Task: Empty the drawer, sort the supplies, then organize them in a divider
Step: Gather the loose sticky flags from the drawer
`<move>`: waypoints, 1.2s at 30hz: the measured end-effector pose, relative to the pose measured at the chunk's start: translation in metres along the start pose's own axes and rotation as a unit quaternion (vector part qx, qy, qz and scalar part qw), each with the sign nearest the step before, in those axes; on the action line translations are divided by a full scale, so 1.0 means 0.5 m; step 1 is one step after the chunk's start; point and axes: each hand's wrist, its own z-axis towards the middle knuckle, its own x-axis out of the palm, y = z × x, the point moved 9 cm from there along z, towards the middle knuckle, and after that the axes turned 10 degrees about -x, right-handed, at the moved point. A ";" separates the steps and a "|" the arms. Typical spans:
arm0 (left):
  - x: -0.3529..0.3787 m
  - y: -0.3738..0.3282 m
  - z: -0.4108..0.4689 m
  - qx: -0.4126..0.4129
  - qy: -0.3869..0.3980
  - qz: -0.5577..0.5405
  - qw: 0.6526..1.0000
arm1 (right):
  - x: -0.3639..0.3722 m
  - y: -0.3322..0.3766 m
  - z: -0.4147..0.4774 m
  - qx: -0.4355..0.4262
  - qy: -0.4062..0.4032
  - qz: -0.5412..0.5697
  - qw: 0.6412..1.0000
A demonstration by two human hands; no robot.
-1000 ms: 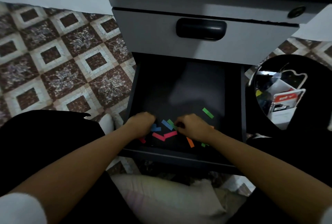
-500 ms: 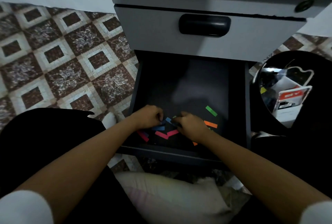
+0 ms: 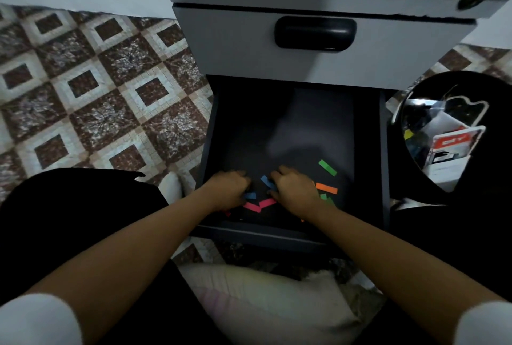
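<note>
The lower drawer (image 3: 371, 150) stands pulled out, dark inside, with several small coloured paper strips on its floor near the front. A green strip (image 3: 327, 167) and an orange strip (image 3: 327, 188) lie to the right, pink strips (image 3: 259, 204) in front, a blue strip (image 3: 268, 181) between my hands. My left hand (image 3: 228, 188) rests on the drawer floor with fingers curled over strips. My right hand (image 3: 295, 188) lies beside it, fingers bent down onto the blue strip. Whether either hand pinches a strip is hidden.
A closed grey drawer with a black handle (image 3: 315, 32) overhangs the open one. A round black bin (image 3: 443, 134) holding packets and supplies stands at the right. Patterned floor tiles (image 3: 97, 95) spread to the left; a pale cushion (image 3: 263, 297) lies below the drawer front.
Both hands have shifted slightly forward and closer over the strips; the blue and pink strips near them have been nudged. The view has moved a little.
</note>
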 end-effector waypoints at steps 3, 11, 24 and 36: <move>0.001 -0.002 -0.001 -0.001 0.005 -0.013 1.000 | 0.003 0.005 0.003 0.006 -0.001 0.009 1.000; 0.001 0.001 -0.004 -0.004 0.029 -0.059 0.998 | 0.004 0.004 0.005 0.012 -0.005 0.044 0.999; -0.101 0.052 0.008 -0.092 -0.019 -0.444 0.891 | 0.005 0.002 -0.003 0.003 -0.013 0.024 1.000; -0.141 0.087 -0.010 -0.106 -0.050 -0.559 0.821 | 0.005 0.030 0.005 0.000 -0.007 0.058 0.998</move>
